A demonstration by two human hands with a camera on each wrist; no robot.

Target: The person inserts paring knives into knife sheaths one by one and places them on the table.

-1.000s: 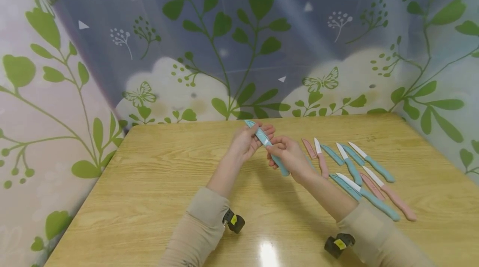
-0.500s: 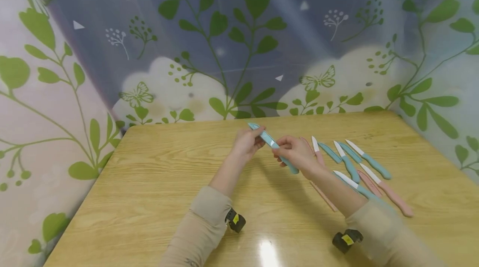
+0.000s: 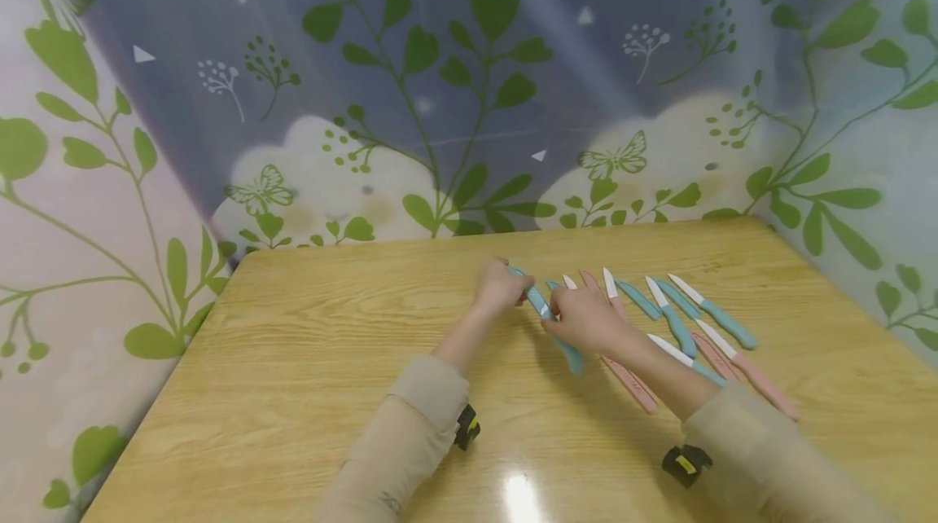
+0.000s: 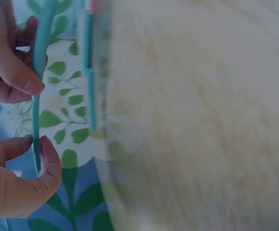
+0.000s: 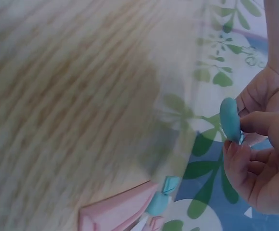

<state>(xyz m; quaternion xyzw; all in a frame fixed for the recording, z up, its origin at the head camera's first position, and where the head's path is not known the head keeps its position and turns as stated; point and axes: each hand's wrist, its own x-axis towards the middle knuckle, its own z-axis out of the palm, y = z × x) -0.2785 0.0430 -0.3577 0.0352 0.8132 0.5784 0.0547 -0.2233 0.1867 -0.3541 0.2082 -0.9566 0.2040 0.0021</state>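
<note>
A blue-handled paring knife [image 3: 570, 356] is held between both hands above the table, its blade largely inside a blue sheath [image 3: 537, 301]. A short white bit of blade shows between sheath and handle. My left hand [image 3: 501, 285] pinches the sheath near its tip; in the left wrist view its thumb and finger meet on the thin blue sheath [image 4: 35, 120]. The right hand [image 3: 586, 318] grips the handle close to the sheath's mouth. In the right wrist view the rounded end of the knife handle [image 5: 230, 118] faces the camera, with right thumb and fingers around it.
Right of the hands lie several bare knives, among them a blue one [image 3: 721, 321] and a pink one [image 3: 765, 380], with loose sheaths such as a pink one [image 3: 716, 356]. A long pink piece [image 3: 630, 384] lies below the right forearm. A patterned curtain [image 3: 410, 99] stands behind the table.
Both hands have moved right and lower toward the table, carrying the knife and sheath. The long pink piece, hidden by the right arm before, shows now. The head view has shifted slightly.
</note>
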